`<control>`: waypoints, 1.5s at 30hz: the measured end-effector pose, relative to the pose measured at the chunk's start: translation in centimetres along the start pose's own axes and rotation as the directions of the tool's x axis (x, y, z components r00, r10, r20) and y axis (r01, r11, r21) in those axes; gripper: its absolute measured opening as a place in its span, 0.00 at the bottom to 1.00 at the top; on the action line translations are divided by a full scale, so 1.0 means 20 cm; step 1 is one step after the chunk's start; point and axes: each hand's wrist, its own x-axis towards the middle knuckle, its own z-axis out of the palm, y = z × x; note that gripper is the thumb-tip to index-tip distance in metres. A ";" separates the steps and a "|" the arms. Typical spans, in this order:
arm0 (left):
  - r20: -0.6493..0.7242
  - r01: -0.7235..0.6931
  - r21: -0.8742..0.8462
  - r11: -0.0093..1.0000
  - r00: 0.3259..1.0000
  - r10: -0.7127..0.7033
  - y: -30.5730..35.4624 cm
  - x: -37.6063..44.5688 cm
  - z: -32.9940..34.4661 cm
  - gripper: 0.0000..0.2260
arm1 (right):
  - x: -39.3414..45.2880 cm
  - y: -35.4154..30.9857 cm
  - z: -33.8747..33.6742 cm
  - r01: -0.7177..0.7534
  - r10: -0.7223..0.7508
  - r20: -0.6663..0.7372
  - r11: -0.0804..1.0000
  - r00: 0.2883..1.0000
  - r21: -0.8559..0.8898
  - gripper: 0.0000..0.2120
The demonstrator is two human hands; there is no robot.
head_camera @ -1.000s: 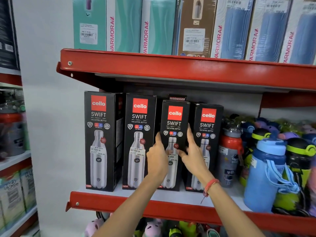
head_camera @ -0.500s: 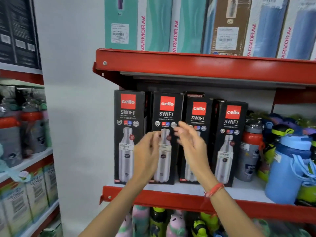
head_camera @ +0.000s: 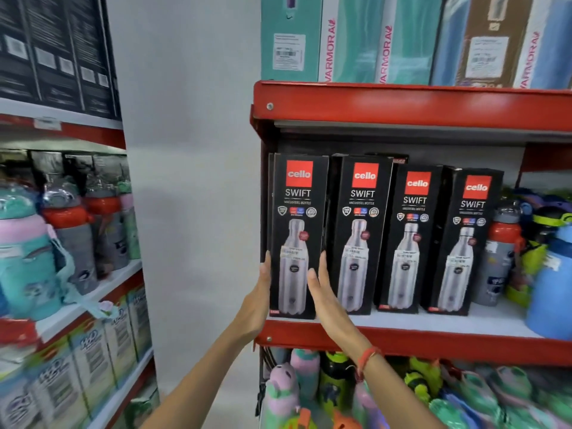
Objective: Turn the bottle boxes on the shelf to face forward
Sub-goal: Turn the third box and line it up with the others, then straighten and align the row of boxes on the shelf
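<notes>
Leftmost bottle box: black, red Cello logo, steel bottle pictured, front facing out; my left hand and right hand grip flat against its sides.

Bright, even light falls from above, and the upper shelf casts a dim band onto the tops of the black boxes. The white wall reads flat and slightly washed out. Motion blur smears the bottles at the left and the lower edge; small print is perhaps unreadable. Wide-angle distortion bends the verticals outward near the borders.
</notes>
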 end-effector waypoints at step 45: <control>-0.144 0.126 -0.071 0.990 0.980 -0.135 0.17 -0.10 0.61 0.44 | -0.20 0.17 -0.55 -0.121 0.079 -0.202 0.971 0.976 -0.205 0.23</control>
